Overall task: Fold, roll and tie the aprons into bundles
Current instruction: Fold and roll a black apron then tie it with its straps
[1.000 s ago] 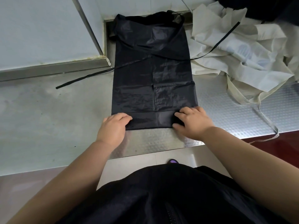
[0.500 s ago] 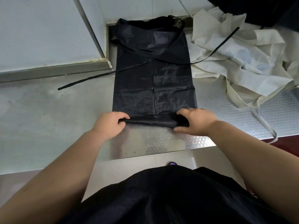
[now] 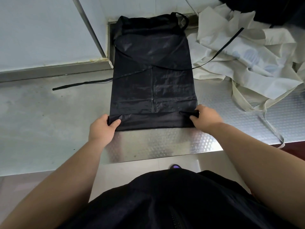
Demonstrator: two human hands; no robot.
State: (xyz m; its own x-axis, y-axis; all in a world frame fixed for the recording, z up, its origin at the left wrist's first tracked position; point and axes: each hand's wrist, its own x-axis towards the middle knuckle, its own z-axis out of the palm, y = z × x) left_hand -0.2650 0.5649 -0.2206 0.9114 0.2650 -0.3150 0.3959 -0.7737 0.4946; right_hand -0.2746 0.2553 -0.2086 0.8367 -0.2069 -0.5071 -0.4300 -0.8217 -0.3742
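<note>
A black apron (image 3: 153, 76) lies folded into a long strip on the steel table (image 3: 41, 116), running away from me. Its near end is turned over into a low flat roll. My left hand (image 3: 103, 128) pinches the left end of that roll. My right hand (image 3: 205, 119) pinches the right end. One black tie strap (image 3: 82, 83) trails out to the left across the table. Another strap (image 3: 219, 50) runs up to the right over pale cloth.
A heap of cream aprons (image 3: 250, 63) covers the table's right side, with a cream strap (image 3: 272, 129) hanging past the front edge. Dark cloth (image 3: 272, 9) sits at the top right. A pale wall panel (image 3: 41, 33) borders the back left.
Both hands lifted the apron's near hem off the table and turned it over away from me. They shifted from pressing flat on the corners to pinching the ends of the roll.
</note>
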